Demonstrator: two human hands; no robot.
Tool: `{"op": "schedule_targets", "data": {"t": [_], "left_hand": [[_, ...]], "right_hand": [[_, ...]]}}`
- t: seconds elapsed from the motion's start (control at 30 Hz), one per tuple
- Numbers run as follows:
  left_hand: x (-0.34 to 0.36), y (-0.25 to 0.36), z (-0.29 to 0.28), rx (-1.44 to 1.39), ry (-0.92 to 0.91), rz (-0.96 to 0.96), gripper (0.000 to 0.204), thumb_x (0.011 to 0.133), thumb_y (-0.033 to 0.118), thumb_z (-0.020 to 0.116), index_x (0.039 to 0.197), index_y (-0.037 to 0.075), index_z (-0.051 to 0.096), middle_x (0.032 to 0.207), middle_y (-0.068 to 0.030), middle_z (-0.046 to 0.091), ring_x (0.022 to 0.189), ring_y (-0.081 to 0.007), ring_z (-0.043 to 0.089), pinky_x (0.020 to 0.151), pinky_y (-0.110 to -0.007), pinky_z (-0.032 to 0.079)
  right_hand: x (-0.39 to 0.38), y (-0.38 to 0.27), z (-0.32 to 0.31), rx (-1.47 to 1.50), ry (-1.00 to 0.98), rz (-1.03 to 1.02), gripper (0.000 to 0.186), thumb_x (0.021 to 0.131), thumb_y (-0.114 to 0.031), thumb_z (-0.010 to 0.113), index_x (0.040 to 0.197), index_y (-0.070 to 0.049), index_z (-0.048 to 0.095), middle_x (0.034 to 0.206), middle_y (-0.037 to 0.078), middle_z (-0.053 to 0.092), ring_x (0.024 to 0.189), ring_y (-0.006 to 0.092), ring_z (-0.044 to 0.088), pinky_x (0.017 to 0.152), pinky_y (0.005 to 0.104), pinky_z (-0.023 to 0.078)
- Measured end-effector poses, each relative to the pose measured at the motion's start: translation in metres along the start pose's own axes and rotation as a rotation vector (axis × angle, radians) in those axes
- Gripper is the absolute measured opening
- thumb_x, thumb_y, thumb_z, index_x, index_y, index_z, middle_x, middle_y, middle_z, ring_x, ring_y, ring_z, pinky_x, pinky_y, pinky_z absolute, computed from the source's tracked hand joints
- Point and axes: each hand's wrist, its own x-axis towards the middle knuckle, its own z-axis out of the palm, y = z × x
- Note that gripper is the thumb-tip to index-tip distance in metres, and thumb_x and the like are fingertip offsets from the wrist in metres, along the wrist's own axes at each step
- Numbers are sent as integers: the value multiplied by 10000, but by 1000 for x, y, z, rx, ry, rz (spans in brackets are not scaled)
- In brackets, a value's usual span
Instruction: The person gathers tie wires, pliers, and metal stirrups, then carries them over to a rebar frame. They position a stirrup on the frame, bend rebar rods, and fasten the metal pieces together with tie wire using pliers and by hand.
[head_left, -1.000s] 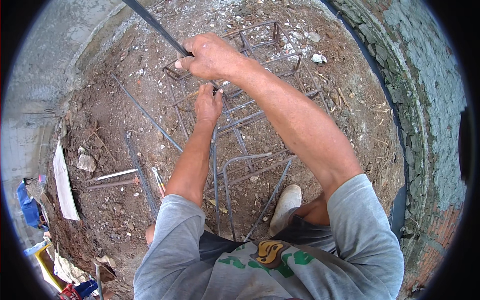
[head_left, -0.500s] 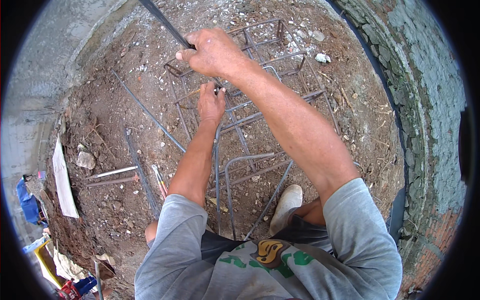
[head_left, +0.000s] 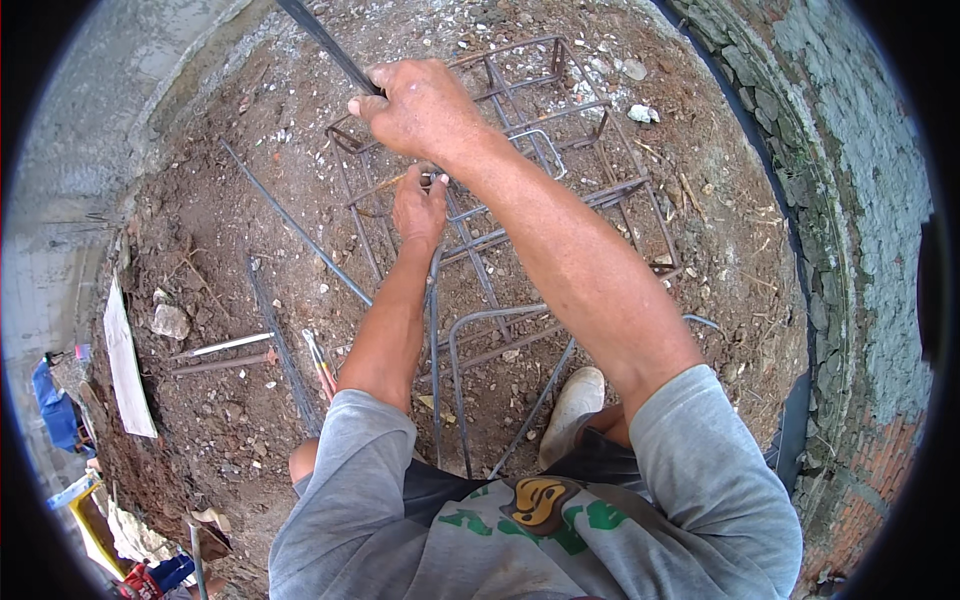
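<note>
The bar frame [head_left: 620, 191] is rusted, matt metal (rough-looking), the shirt [head_left: 420, 540] matt cloth.

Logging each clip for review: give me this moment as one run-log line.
right hand: gripping dark bar | left hand: fingers curled, hold unclear | rebar frame: on soil

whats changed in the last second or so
The dark bar in the right hand has swung slightly: its upper part now sits further right. The right forearm has moved a little left, uncovering a corner of the metal frame. Nothing was visibly grasped or released. The left hand and loose rod at left stayed about the same.
</note>
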Motion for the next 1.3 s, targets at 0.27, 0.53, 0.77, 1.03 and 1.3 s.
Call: {"op": "schedule_targets", "data": {"t": [0.27,0.53,0.77,1.03,1.3], "left_hand": [[3,-22,18,-411,12,39,233,848,129,604,1060,66,532,823,-129,659,715,-199,645,651,-335,490],[1,-17,16,-591,-13,53,229,848,48,585,1060,53,500,780,-84,643,655,-113,610,557,-259,453],[0,-7,14,-642,-123,-126,234,847,55,596,1063,54,503,781,-79,640,648,-107,598,566,-249,449],[0,-24,19,-524,37,-118,262,837,153,646,1032,21,530,720,-52,624,638,-107,572,578,-254,444],[-14,-23,6,-718,-120,-355,219,851,205,649,896,-3,597,730,-43,621,611,-97,534,559,-242,427]], "right_hand": [[-4,0,5,46,83,-21,333,818,-313,631,1017,-49,674,846,181,669,846,334,650,784,432,506],[-4,-2,6,88,117,33,328,813,-327,647,958,-35,685,768,192,662,778,329,659,733,431,511],[3,26,4,73,249,-47,423,821,-388,647,979,4,678,779,210,655,773,312,668,721,425,508],[-2,17,5,43,184,-70,421,845,-401,623,987,-7,668,762,199,645,779,315,656,717,429,499],[-11,18,-7,80,173,15,340,880,-337,592,843,-1,632,587,152,592,616,291,638,599,426,494]]}}
